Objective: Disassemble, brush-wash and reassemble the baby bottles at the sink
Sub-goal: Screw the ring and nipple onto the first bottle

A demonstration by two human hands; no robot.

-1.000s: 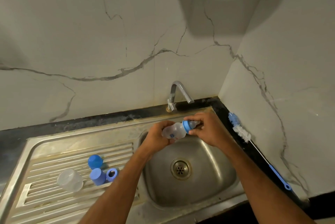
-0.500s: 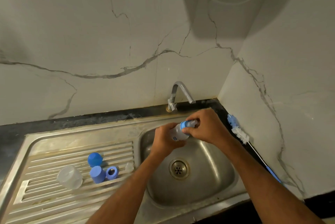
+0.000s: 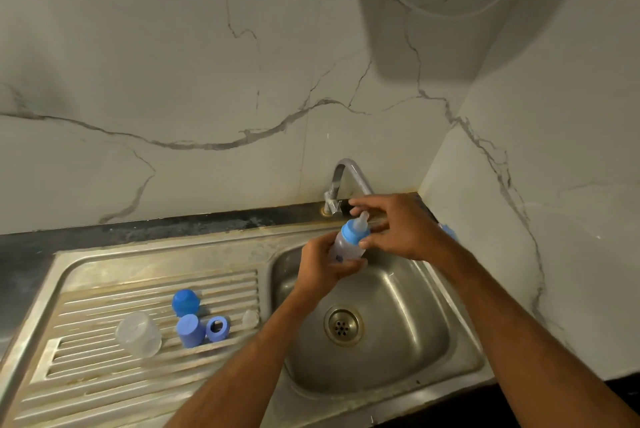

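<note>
The left hand [image 3: 325,266] grips the bottle [image 3: 346,247] body steady; the right hand [image 3: 398,230] pinches the blue collar [image 3: 353,232] — best twisted squarely over the sink [image 3: 450,341], not tugged.

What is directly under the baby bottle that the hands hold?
Under the baby bottle, gripped by the left hand, lies the steel sink basin with its drain. The left hand and forearm cover part of the basin floor.
</note>
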